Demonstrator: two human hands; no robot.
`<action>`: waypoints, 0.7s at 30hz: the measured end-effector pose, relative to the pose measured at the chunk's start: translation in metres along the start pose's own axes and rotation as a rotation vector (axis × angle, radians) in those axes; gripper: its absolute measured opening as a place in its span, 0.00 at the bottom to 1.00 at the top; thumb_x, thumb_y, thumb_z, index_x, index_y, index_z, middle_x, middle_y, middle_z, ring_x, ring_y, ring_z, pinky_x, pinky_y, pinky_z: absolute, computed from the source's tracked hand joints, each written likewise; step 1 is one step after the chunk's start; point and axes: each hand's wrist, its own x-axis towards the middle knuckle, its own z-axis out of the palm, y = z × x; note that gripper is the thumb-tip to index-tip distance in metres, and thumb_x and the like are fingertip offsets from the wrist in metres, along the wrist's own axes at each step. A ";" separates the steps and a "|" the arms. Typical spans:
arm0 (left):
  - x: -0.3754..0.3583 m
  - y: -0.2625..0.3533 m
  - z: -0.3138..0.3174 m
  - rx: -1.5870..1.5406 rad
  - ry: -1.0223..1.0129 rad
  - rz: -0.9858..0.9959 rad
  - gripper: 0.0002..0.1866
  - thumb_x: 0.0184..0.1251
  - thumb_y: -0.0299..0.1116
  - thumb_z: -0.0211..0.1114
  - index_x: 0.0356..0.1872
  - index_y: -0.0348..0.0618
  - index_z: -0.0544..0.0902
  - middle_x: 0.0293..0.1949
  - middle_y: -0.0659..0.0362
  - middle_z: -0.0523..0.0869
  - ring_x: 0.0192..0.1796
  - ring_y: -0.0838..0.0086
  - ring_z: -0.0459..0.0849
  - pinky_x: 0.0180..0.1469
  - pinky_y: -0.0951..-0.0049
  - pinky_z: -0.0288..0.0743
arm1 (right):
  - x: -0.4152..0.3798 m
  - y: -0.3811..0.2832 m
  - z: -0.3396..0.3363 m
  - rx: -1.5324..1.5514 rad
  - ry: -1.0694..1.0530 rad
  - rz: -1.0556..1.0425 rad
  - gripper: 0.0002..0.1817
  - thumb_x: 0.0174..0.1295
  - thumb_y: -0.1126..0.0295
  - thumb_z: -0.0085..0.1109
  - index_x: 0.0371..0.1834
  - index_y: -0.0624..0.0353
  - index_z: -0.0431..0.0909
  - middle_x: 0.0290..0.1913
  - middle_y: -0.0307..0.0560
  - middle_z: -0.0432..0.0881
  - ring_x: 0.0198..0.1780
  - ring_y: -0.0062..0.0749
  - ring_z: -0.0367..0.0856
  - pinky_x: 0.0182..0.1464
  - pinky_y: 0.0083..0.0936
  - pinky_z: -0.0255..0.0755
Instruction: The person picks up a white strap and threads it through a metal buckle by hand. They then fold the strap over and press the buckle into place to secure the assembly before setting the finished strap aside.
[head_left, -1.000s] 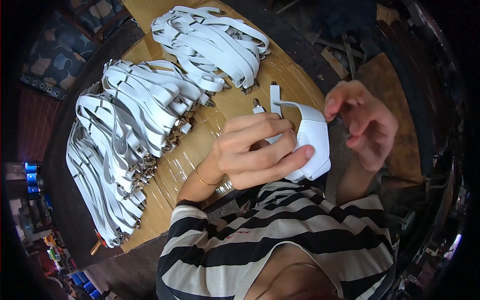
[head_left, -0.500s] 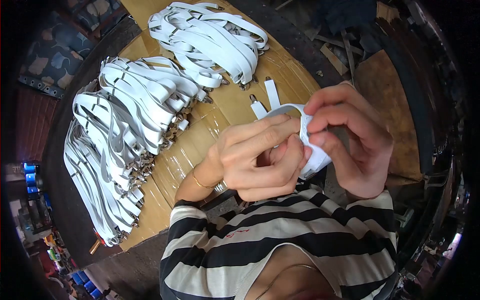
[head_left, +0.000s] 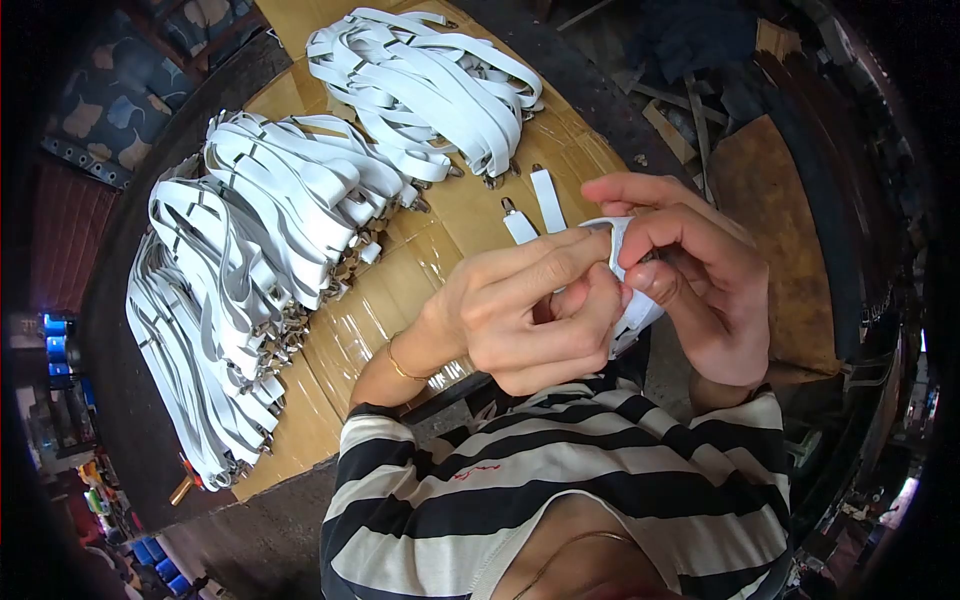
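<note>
The left hand (head_left: 540, 310) and right hand (head_left: 715, 280), close together, pinch the band (head_left: 634, 312) between them, probably to steady its edge.

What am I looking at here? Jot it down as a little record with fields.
Left hand: fingers curled on a white strap; the hand wears a thin bracelet
Right hand: pinching the same strap; the hand faces the left one
Near the hands: two strap ends, at least one with a metal clip
Bundles: white straps with metal clips, heaped on cardboard
Clothing: striped shirt
</note>
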 end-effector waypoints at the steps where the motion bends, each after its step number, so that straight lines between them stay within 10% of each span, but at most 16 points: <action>1: 0.000 0.000 0.001 -0.026 0.031 -0.041 0.08 0.44 0.13 0.51 0.18 0.38 0.74 0.26 0.58 0.77 0.36 0.59 0.85 0.37 0.68 0.83 | 0.000 0.000 -0.002 0.006 -0.028 -0.001 0.09 0.64 0.72 0.57 0.36 0.70 0.76 0.54 0.65 0.75 0.51 0.34 0.76 0.55 0.27 0.69; 13: -0.001 0.004 0.006 -0.052 0.103 0.018 0.09 0.46 0.13 0.61 0.16 0.38 0.73 0.26 0.57 0.77 0.35 0.59 0.85 0.37 0.67 0.85 | -0.009 -0.016 -0.004 -0.274 0.207 -0.200 0.13 0.50 0.86 0.63 0.41 0.68 0.83 0.35 0.53 0.82 0.34 0.30 0.81 0.38 0.21 0.74; 21: 0.000 0.002 0.001 -0.022 0.044 0.025 0.08 0.47 0.13 0.56 0.18 0.38 0.73 0.27 0.57 0.78 0.36 0.58 0.85 0.39 0.69 0.85 | -0.007 -0.015 0.005 -0.549 0.118 -0.218 0.13 0.51 0.87 0.60 0.41 0.69 0.77 0.48 0.57 0.75 0.38 0.38 0.82 0.36 0.23 0.76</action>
